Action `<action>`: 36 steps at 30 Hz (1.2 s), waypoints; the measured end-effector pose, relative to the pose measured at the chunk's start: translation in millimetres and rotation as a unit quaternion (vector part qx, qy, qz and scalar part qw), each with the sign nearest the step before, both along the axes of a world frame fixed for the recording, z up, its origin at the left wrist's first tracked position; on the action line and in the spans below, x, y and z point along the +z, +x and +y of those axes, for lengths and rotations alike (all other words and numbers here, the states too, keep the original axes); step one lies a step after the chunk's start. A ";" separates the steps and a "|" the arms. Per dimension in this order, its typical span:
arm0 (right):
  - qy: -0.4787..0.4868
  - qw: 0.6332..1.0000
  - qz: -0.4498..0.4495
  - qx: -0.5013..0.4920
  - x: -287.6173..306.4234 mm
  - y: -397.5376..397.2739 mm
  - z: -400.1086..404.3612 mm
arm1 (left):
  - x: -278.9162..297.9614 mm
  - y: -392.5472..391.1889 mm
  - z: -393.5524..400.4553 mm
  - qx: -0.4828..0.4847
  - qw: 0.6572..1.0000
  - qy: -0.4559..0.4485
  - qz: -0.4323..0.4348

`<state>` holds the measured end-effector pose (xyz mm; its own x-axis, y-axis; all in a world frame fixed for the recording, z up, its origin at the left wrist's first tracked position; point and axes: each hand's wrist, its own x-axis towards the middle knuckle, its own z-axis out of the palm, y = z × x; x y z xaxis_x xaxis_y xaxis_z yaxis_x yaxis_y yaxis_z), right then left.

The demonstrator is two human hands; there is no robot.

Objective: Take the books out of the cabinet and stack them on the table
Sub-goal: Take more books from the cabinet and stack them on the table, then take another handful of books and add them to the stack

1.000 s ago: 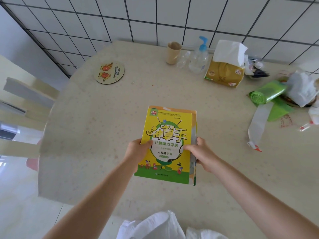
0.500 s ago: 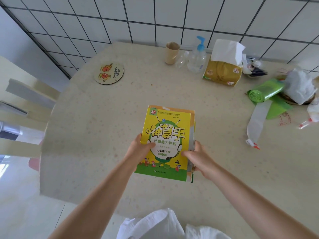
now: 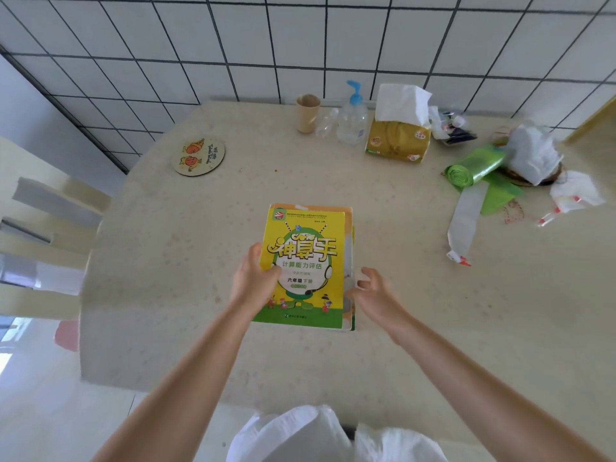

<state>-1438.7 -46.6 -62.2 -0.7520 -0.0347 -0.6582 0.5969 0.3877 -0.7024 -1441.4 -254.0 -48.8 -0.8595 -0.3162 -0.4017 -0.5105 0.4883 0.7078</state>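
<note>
**Books flat on the table, one hand on the stack, one just off it**

Head view: A small stack of books (image 3: pixel 308 265) lies flat on the beige speckled table (image 3: pixel 433 328), a little below the middle of the frame. The top book has a yellow and green cover with a cartoon figure; the edges of at least one more book show beneath it along the upper and right sides. The left hand (image 3: pixel 253 281) grasps the stack at its left edge, thumb lying on the cover and fingers hidden beneath or behind the edge. The right hand (image 3: pixel 373 291) sits just beside the right edge of the stack, released, its fingers spread and loosely bent, gripping nothing; whether a fingertip brushes the book's edge cannot be told.

Along the upper part of the frame, near the tiled wall (image 3: pixel 300 45), stand a paper cup (image 3: pixel 307 113), a pump bottle (image 3: pixel 352 118) with a blue top and a pack of tissues (image 3: pixel 398 135). A round coaster (image 3: pixel 199 156) with orange cartoon figures lies at upper left. At the right lies a green roll of bags (image 3: pixel 473 166) beside crumpled white plastic (image 3: pixel 533 155). A chair back (image 3: pixel 43 235) shows at the left edge, and white clothing (image 3: pixel 316 435) fills the bottom centre.
</note>
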 end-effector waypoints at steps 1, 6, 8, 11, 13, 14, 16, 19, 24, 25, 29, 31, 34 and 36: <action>0.012 1.000 0.016 0.001 1.5 6.1 2.9 | 1.3 2.2 2.6 -0.018 0.999 -0.022 0.015; 0.084 0.990 0.110 0.025 9.7 39.4 21.3 | 2.5 14.7 31.3 -0.095 0.991 -0.047 0.081; 0.117 0.982 0.142 0.028 9.4 54.4 29.4 | 0.7 22.5 47.5 -0.129 0.985 -0.037 0.112; 0.153 0.972 0.177 -0.002 3.1 82.6 41.2 | -7.5 36.5 73.3 -0.205 0.970 -0.003 0.131; 0.176 0.965 0.188 -0.047 -3.8 106.8 46.2 | -13.9 49.0 89.3 -0.265 0.955 0.015 0.131; 0.186 0.962 0.186 -0.074 -7.6 120.2 47.6 | -16.8 56.4 96.4 -0.294 0.946 0.022 0.131; 0.200 0.956 0.176 -0.124 -15.2 149.5 48.9 | -24.0 72.1 107.4 -0.350 0.928 0.038 0.123; 0.213 0.944 0.165 -0.191 -25.5 195.3 48.2 | -32.0 95.5 119.7 -0.419 0.902 0.048 0.094; 0.241 0.897 0.152 -0.337 -30.0 275.8 43.4 | -31.3 142.3 142.0 -0.541 0.837 0.042 0.064; 0.246 0.888 0.149 -0.359 -29.5 289.2 42.8 | -30.4 150.4 146.9 -0.567 0.821 0.039 0.062; 0.272 0.846 0.116 -0.444 -23.3 355.9 39.0 | -24.4 192.5 177.6 -0.667 0.740 0.025 0.079; 0.277 0.818 0.103 -0.493 -20.7 394.3 34.1 | -20.6 220.9 195.6 -0.708 0.701 0.031 0.083; 0.281 0.773 0.092 -0.561 -16.2 452.4 22.8 | -16.0 269.6 218.1 -0.750 0.653 0.053 0.091; 0.285 0.736 0.084 -0.608 -12.6 499.0 12.3 | -15.0 313.1 230.8 -0.781 0.615 0.064 0.090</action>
<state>-939.7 -34.3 -74.8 -0.0704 0.9776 -0.1985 0.6695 -0.1012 -0.7359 -1128.3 -23.3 -63.8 -0.1094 0.9755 -0.1908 0.6031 0.2178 0.7674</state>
